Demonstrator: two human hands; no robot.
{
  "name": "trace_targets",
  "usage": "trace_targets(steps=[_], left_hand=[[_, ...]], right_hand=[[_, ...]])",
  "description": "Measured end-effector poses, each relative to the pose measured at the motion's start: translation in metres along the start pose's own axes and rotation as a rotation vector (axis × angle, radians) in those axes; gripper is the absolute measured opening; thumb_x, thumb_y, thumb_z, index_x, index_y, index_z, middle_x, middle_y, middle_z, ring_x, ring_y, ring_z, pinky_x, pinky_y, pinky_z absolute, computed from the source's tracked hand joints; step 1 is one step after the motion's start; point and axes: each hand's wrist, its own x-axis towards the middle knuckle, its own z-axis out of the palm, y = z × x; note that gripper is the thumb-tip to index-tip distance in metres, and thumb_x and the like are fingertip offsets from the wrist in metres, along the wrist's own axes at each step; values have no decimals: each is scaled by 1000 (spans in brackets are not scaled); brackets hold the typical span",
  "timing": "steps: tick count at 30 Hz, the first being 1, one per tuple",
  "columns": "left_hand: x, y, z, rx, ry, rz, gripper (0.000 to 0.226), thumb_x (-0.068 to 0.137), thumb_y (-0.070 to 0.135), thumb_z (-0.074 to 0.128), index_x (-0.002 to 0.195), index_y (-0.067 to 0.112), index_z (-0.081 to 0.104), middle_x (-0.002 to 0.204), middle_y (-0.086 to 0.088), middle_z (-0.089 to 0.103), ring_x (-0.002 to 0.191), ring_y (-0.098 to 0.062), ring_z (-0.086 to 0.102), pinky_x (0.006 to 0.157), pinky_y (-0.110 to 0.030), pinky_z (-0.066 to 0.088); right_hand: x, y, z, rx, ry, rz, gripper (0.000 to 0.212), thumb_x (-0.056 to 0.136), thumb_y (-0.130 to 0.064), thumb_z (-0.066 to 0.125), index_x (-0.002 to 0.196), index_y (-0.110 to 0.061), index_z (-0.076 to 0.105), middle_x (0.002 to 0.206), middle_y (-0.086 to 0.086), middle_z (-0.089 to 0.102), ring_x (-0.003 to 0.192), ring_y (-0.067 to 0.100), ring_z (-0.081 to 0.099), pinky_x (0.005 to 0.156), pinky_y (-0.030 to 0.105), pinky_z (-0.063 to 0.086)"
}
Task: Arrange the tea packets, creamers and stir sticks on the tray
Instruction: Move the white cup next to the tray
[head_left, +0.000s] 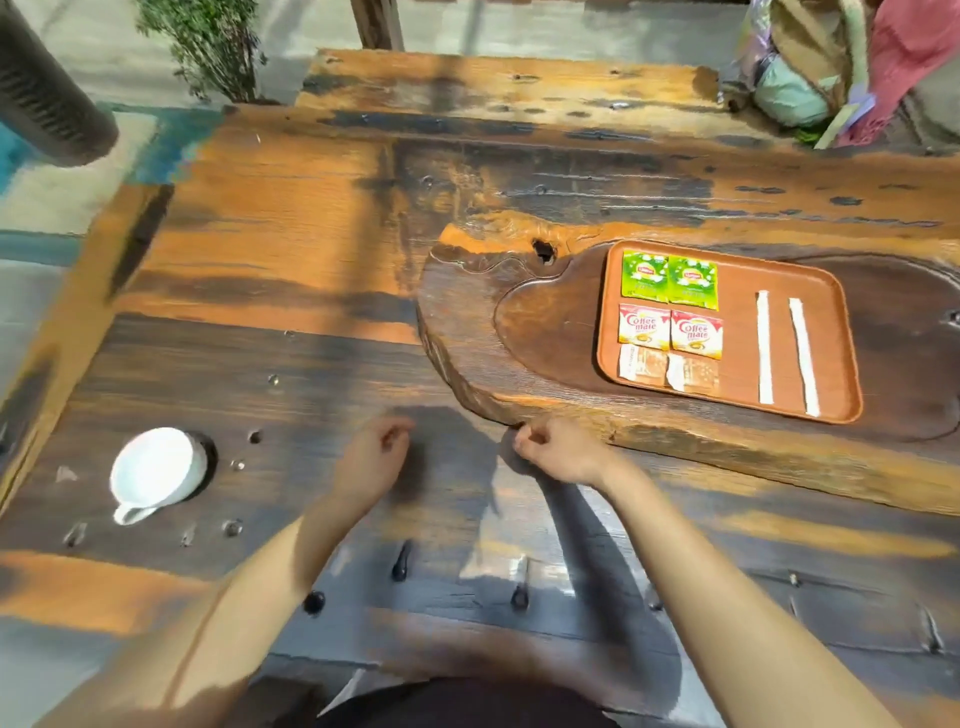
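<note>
A brown rectangular tray (841, 332) sits on a carved wooden slab at the right. On its left side lie two green tea packets (669, 279), below them two Coffee-mate creamers (670, 331), and below those two brown sachets (667, 370). Two white wrapped stir sticks (763, 347) lie side by side on the tray's right half. My left hand (371, 460) and my right hand (558, 449) hover over the dark table in front of the slab, fingers loosely curled, holding nothing. Both hands are well short of the tray.
A white cup (156, 470) lies on its side at the left of the table. The carved slab (467, 332) rises above the tabletop. A potted plant (208, 47) stands beyond the far edge, and bags (810, 67) rest at the far right.
</note>
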Motion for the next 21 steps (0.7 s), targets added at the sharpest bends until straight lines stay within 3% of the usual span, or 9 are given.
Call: trace_targets(steps=[3,5,9,11,13,15,17,21], left_hand=[[-24,-48,-19,73,7,-129,26,90,13,51,112,9,65,118,-11,67,109,-27,61,91,-28,42],[-40,-79,-34,63,56,-225,26,90,13,51,110,8,67,114,-15,69,107,-28,63,89,-30,44],[-67,-135,-68,141,121,-344,26,91,12,46,96,1,69,108,-23,68,104,-34,62,88,-37,45],[-76,-160,-84,60,211,-389,22,90,12,48,92,1,68,106,-22,69,104,-35,62,89,-38,45],[-79,-182,-97,-6,292,-474,23,88,12,53,105,2,65,112,-22,67,108,-36,60,92,-38,45],[-77,-201,-109,-79,345,-569,34,88,16,56,118,1,56,121,-22,62,114,-36,56,96,-39,42],[-72,-212,-121,-174,419,-657,48,87,21,59,128,2,44,126,-20,57,119,-36,52,100,-40,39],[-64,-221,-137,-356,479,-622,64,86,25,61,139,7,30,137,-16,48,123,-29,49,106,-39,39]], right_hand=[[25,-25,46,-260,-74,-57,29,92,-21,43,101,-1,63,113,23,65,105,34,60,81,32,44],[41,-37,76,-405,-33,-81,28,91,-21,43,108,-5,60,119,21,60,110,35,55,88,36,45],[59,-65,122,-459,106,-78,33,89,-20,46,119,-8,50,125,17,43,118,37,38,95,44,38],[65,-77,138,-501,136,-117,37,89,-22,47,124,-10,45,129,16,40,119,36,35,95,44,37],[72,-85,149,-523,142,-146,46,91,-28,46,133,-12,38,141,14,33,128,36,29,103,47,30],[78,-90,159,-551,127,-138,57,93,-37,43,143,-16,25,155,9,15,141,34,12,113,51,15],[82,-88,168,-592,124,-119,63,95,-45,34,148,-21,10,159,4,-1,144,32,-3,115,55,1],[84,-75,179,-667,152,-125,64,94,-54,18,147,-28,-8,158,0,-15,144,28,-15,115,57,-6]])
